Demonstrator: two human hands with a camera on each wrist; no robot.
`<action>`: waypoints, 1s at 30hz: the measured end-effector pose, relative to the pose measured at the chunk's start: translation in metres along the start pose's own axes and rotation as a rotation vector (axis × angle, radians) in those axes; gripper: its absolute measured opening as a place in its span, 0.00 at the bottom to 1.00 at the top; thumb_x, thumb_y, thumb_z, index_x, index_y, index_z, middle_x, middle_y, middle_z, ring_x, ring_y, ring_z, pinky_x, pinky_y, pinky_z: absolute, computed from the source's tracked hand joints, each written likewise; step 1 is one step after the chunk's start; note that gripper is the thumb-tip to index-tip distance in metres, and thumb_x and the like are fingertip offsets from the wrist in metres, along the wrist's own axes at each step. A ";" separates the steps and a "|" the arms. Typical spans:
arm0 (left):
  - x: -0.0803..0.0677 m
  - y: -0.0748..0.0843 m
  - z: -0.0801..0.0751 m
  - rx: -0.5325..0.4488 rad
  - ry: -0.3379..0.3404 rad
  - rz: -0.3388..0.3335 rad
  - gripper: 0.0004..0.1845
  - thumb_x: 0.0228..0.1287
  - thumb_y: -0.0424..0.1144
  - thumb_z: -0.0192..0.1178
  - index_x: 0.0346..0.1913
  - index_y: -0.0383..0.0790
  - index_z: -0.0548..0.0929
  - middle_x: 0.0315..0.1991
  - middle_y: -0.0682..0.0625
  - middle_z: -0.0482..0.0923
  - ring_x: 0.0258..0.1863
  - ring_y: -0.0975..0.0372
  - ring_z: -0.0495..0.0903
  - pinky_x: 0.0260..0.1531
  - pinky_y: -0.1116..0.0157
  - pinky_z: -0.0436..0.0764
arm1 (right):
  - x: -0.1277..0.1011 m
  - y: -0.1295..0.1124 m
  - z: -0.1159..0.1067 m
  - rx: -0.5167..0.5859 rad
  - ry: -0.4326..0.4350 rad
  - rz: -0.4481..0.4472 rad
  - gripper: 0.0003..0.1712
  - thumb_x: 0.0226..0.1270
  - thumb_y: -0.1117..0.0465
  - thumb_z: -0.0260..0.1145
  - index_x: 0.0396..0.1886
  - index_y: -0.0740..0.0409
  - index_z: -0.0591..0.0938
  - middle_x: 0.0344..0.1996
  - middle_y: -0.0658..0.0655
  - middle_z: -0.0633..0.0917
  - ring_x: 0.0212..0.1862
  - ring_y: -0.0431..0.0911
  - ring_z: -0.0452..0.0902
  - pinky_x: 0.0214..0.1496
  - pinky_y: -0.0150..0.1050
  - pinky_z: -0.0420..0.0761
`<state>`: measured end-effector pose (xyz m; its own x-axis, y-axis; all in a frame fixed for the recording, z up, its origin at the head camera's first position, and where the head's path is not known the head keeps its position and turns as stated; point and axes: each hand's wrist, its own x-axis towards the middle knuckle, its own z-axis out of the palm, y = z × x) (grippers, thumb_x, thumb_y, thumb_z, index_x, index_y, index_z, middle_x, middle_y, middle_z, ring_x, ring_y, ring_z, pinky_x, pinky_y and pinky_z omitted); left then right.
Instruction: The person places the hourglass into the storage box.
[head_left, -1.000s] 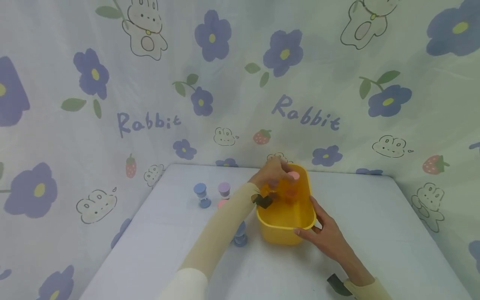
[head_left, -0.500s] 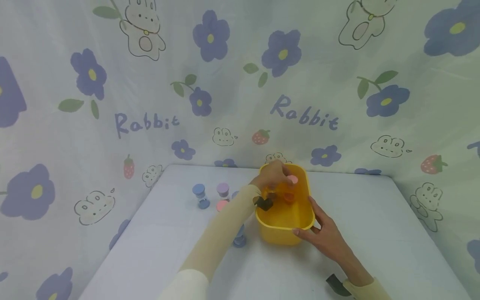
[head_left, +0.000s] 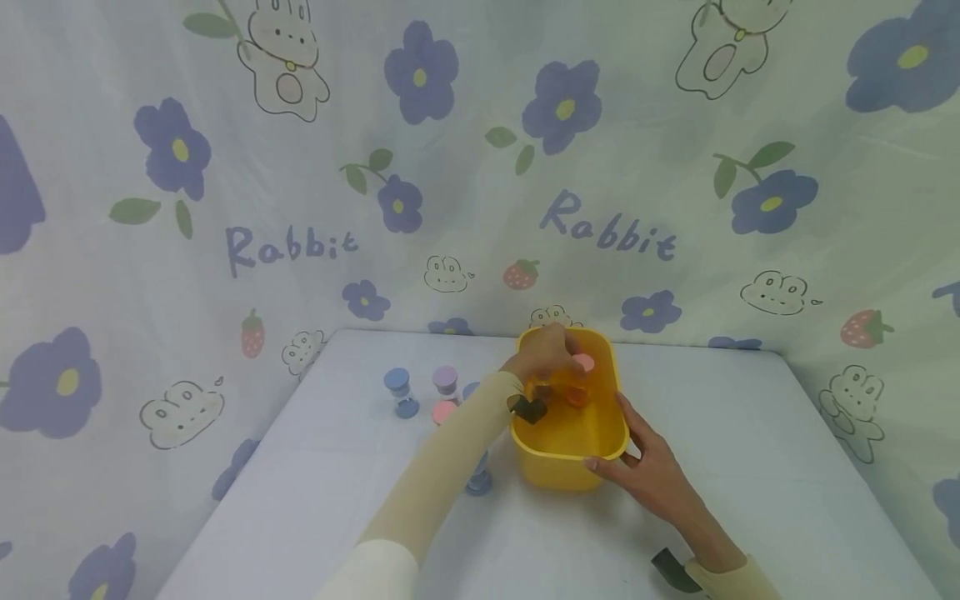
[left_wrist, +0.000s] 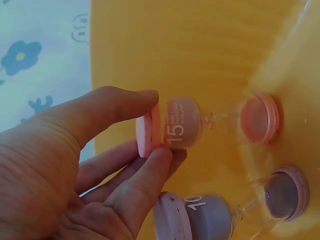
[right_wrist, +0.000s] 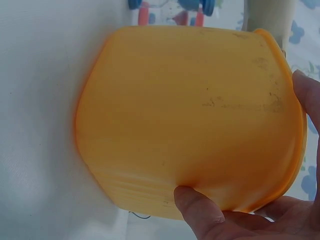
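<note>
One pink hourglass stands roughly upright inside the yellow bin, its upper cap pinched between thumb and fingers of the left hand; gripping the cap presumably leaves the glass waist free of pressure. Whether its base meets the bin floor cannot be told. Just beside it is a purple hourglass. The right hand grasps the bin's near right corner, thumb at the rim, probably to steady it. Left of the bin, a blue hourglass and a lavender-capped hourglass stand on the table.
</note>
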<state>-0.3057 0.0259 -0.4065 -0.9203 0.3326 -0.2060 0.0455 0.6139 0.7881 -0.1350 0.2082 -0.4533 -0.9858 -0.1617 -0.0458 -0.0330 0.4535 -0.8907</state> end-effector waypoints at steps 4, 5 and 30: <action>0.000 -0.001 0.000 0.008 0.000 0.012 0.13 0.54 0.38 0.78 0.42 0.47 0.88 0.40 0.56 0.86 0.51 0.49 0.83 0.57 0.51 0.84 | 0.001 -0.001 0.000 -0.004 -0.004 0.008 0.62 0.64 0.43 0.76 0.86 0.40 0.45 0.86 0.57 0.50 0.83 0.64 0.49 0.71 0.57 0.75; 0.000 -0.001 0.000 0.018 0.002 0.025 0.12 0.54 0.38 0.78 0.41 0.47 0.88 0.40 0.56 0.86 0.51 0.49 0.83 0.57 0.51 0.84 | 0.001 -0.001 -0.001 -0.006 -0.006 0.011 0.62 0.64 0.43 0.76 0.86 0.40 0.45 0.86 0.57 0.50 0.83 0.64 0.49 0.71 0.57 0.75; -0.016 0.024 -0.013 -0.032 0.021 0.016 0.23 0.60 0.46 0.76 0.55 0.42 0.82 0.47 0.51 0.80 0.46 0.53 0.79 0.54 0.52 0.86 | 0.003 0.002 -0.004 0.024 -0.004 -0.060 0.59 0.65 0.48 0.76 0.86 0.40 0.47 0.85 0.58 0.51 0.82 0.65 0.53 0.67 0.53 0.79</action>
<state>-0.2954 0.0256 -0.3769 -0.9275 0.3272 -0.1808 0.0485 0.5850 0.8096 -0.1386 0.2125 -0.4534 -0.9814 -0.1917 0.0063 -0.0882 0.4219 -0.9024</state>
